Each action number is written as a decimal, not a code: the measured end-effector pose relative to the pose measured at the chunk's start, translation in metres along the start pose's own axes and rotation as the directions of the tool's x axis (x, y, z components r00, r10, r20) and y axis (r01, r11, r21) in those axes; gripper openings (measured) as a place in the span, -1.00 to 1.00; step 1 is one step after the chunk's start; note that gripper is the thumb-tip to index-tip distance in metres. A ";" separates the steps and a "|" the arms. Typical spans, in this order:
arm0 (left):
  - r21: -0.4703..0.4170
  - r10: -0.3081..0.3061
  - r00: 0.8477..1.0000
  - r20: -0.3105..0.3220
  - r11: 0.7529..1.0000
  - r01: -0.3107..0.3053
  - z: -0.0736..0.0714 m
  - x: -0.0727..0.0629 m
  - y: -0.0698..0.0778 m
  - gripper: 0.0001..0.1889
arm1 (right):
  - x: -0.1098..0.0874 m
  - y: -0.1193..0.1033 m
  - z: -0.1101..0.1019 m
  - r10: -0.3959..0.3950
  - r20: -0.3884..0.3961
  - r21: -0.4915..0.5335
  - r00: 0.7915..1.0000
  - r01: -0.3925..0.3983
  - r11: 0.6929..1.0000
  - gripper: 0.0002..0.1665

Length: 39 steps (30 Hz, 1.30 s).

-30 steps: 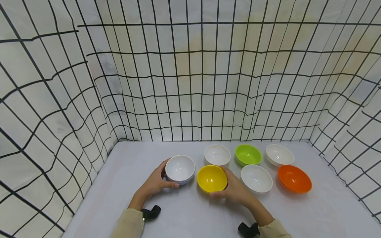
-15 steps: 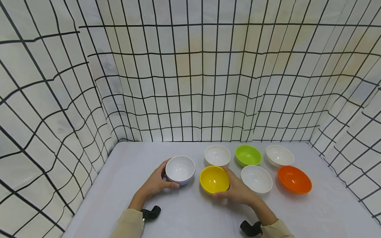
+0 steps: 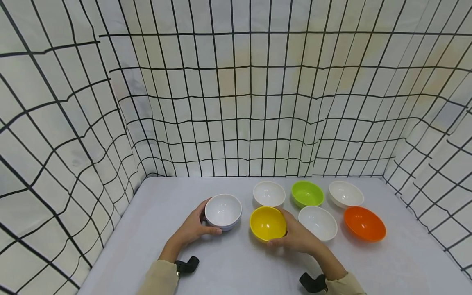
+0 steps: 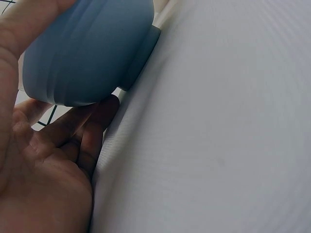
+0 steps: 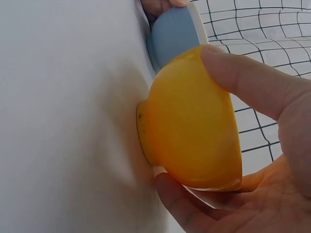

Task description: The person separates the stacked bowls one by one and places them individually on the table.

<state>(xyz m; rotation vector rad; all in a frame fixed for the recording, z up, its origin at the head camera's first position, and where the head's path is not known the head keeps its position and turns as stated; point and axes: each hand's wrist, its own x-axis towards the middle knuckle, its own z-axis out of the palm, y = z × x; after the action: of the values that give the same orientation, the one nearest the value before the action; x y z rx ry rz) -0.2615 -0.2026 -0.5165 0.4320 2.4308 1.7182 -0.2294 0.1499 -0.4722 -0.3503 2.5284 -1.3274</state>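
My left hand holds a bowl that is white inside and pale blue outside, with fingers round its far left side and the thumb along its front. From the left wrist view, the bowl's blue side and foot ring stand close over the white cloth. To its right, my right hand grips a yellow bowl by its right side. The right wrist view has the thumb on the yellow bowl's rim and a finger near its foot. A narrow gap separates the two bowls.
Behind the yellow bowl stands a white bowl, with a green bowl and another white bowl to its right. Nearer are a white bowl and an orange bowl. Grid-lined cloth walls enclose the table.
My right hand has shifted the yellow bowl to the right, widening the gap from the blue-sided bowl. The left hand and its bowl have stayed in place.
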 end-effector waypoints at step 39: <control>-0.011 0.015 1.000 0.003 1.000 -0.015 0.000 0.000 0.000 0.13 | -0.005 -0.005 -0.005 0.046 -0.014 -0.037 0.999 -0.046 0.998 0.38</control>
<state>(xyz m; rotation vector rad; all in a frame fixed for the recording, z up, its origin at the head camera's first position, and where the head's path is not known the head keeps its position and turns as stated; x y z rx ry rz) -0.2613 -0.2027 -0.5167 0.4525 2.4209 1.7341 -0.2265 0.1526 -0.4645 -0.2899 2.5595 -1.2708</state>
